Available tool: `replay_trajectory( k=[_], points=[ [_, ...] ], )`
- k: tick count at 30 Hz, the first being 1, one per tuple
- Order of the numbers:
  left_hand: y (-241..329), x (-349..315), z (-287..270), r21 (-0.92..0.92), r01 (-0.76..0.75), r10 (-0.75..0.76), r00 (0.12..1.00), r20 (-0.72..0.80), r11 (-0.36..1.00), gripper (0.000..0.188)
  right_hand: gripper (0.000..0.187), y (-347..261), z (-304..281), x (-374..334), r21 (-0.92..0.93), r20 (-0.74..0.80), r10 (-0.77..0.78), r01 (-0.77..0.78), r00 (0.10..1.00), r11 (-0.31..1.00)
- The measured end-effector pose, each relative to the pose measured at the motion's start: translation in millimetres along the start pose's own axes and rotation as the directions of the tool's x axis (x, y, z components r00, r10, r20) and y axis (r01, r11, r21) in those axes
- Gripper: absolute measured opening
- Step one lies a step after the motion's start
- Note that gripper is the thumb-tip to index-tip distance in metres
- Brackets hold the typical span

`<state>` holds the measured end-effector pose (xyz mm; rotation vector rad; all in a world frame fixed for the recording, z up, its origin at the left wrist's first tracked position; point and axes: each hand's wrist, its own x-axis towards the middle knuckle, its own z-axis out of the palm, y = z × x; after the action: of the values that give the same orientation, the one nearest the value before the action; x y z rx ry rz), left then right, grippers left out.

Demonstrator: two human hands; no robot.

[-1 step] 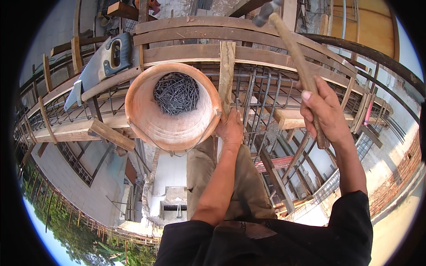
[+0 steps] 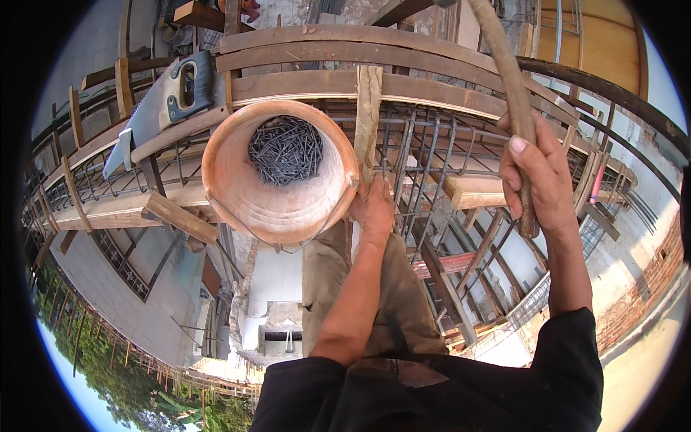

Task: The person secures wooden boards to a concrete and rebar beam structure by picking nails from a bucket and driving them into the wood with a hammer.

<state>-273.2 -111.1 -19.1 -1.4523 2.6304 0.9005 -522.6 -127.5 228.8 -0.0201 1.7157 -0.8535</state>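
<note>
My right hand (image 2: pixel 534 162) is wrapped round the wooden handle of a hammer (image 2: pixel 515 93). The hammer is raised, its head almost wholly cut off by the upper edge of the view. With closed fingers, my left hand (image 2: pixel 373 205) grips the near end of a short wooden strip (image 2: pixel 368 119), which lies across the formwork boards (image 2: pixel 309 85). Just left of that hand stands an orange bucket (image 2: pixel 223 162) with a thin wire handle. Grey nails (image 2: pixel 286 151) lie in a heap at its bottom.
A handsaw (image 2: pixel 155 101) with a blue-grey handle rests on the boards at the left. Steel rebar (image 2: pixel 432 144) runs between the formwork sides. A loose wood block (image 2: pixel 181 219) sticks out below the bucket. Open gaps between timbers show a drop to the lower level.
My right hand has swung the hammer slightly up and away, so its head has nearly left the view at the top. My left hand stays on the wooden strip.
</note>
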Motion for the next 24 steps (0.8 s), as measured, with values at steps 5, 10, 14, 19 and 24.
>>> replay_trajectory(
  k=[5, 10, 14, 19, 24],
  points=[
    [2.3, -1.4, 3.2, -0.006, -0.005, 0.005, 1.000, 0.010, 1.000, 0.015, 0.024, 54.9, 22.6, 1.7, -0.032, -0.179, -0.118, 0.114, 0.977, 0.993],
    [0.0, -6.6, 5.6, -0.032, 0.057, -0.054, 0.995, 0.089, 0.998, 0.014, 0.029, 82.1, 8.5, 11.9, -0.070, 0.197, 0.441, -0.436, 0.875, 0.897],
    [0.6, -2.5, -8.4, 0.007, 0.014, -0.015, 0.991, 0.134, 1.000, 0.021, 0.026, 59.0, 17.6, -0.1, 0.050, 0.195, 0.345, -0.361, 0.918, 0.931],
    [-31.4, -5.4, -8.5, -0.271, 0.126, -0.061, 0.970, 0.237, 0.954, 0.041, 0.028, 64.0, 24.2, -7.3, 0.036, 0.156, 0.360, -0.369, 0.920, 0.929],
    [-48.8, 10.8, -8.0, -0.117, 0.071, -0.054, 0.989, 0.139, 0.991, 0.049, 0.035, -1.2, 14.0, -25.3, 0.041, -0.015, 0.051, -0.050, 0.999, 0.998]
  ],
)
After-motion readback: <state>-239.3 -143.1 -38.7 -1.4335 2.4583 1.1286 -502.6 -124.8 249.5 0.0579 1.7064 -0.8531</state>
